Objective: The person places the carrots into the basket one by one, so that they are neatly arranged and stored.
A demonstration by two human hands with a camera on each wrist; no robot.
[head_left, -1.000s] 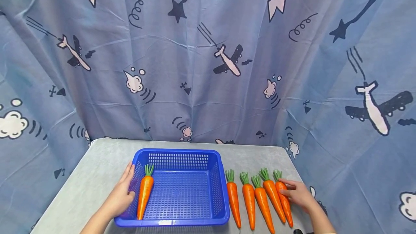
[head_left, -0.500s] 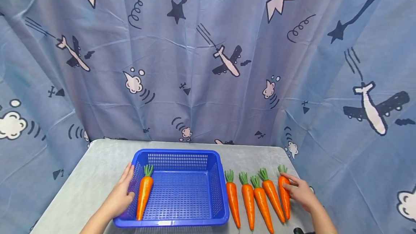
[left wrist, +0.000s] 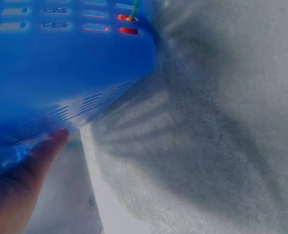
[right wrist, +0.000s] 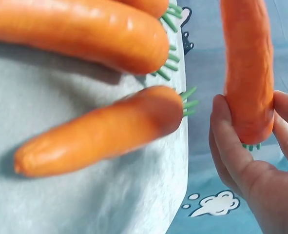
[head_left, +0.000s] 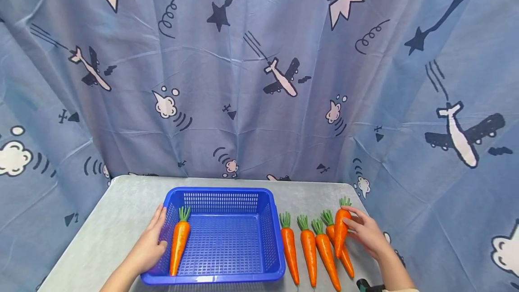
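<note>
Right hand (head_left: 365, 233) pinching a carrot (head_left: 340, 231) lifted clear of four others (head_left: 309, 251) lined on the grey table (head_left: 117, 224), left hand (head_left: 151, 242) flat and relaxed against the blue basket (head_left: 227, 193), steadying it, one carrot inside (head_left: 179, 242) at left.

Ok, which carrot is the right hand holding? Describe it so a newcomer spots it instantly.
Find the blue basket on the grey table; right of it carrots lie in a row. The held carrot is at the far right end, in the grip of the right hand. Unlike its neighbours it is lifted off the table, leafy end up.
</note>
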